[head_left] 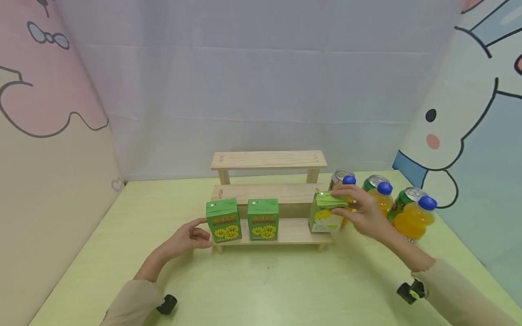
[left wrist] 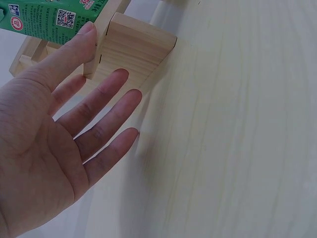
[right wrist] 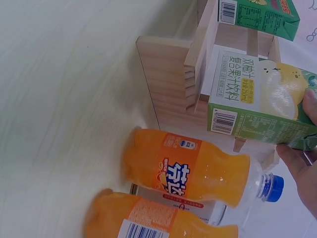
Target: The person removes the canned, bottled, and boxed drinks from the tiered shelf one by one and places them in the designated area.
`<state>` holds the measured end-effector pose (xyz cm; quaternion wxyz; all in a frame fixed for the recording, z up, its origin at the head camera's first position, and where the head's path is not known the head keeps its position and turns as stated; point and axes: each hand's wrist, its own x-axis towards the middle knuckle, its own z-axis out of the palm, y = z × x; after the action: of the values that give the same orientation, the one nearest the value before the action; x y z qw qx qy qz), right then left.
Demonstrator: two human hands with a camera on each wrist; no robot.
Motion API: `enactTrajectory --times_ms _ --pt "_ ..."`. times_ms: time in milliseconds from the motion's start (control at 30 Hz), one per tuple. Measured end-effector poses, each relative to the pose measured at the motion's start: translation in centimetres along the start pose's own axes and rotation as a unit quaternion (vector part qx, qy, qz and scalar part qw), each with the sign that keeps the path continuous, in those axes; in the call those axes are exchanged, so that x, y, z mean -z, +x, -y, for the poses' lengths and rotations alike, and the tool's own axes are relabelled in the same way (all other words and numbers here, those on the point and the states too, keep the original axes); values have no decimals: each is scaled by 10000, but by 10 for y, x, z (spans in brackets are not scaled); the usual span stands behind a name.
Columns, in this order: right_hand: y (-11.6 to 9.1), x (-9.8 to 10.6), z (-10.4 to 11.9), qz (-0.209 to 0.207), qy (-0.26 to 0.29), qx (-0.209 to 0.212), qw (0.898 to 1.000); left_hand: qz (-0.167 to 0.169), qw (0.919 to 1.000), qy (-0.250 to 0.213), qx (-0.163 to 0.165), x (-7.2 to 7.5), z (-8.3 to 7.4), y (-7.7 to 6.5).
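Note:
My right hand [head_left: 360,210] pinches the top of a light green juice carton [head_left: 326,217] at the right end of the lowest shelf [head_left: 295,230]. In the right wrist view, that carton [right wrist: 257,96] shows a yellow fruit picture, and its base is close over the shelf board. To the left, two darker green drink cartons with yellow flowers, a middle one [head_left: 263,222] and a left one [head_left: 224,222], stand on the same shelf. Beside the left carton is my left hand [head_left: 183,239]; its fingers are spread, and the thumb meets the shelf's end by the carton [left wrist: 54,20].
The wooden rack has a middle board [head_left: 261,194] and a top board [head_left: 269,159]. Right of it stand orange soda bottles [head_left: 412,222] with blue caps, and several cans [head_left: 408,197] behind them. A pale curtain [head_left: 261,90] hangs at the back of the table [head_left: 261,290].

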<state>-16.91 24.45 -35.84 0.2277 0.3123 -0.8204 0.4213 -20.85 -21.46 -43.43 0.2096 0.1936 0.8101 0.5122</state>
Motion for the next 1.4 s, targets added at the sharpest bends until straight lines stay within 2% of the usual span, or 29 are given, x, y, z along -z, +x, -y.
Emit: enactTrajectory --times_ms 200,367,567,900,1400 --pt "-3 9 4 -160 -233 -149 9995 0 10000 -75 -24 0 1 0" --pt "-6 17 5 -93 -342 -383 9986 -10 9999 -115 -20 0 0 -1" --pt "-11 23 5 -66 -359 -400 9985 -55 10000 -32 32 0 -2 -1" --pt "-21 28 7 -254 -443 -558 9971 -70 10000 -44 37 -1 0 -1" --pt "-33 33 2 -286 -567 -487 9968 -110 9999 -30 45 -1 4 1"
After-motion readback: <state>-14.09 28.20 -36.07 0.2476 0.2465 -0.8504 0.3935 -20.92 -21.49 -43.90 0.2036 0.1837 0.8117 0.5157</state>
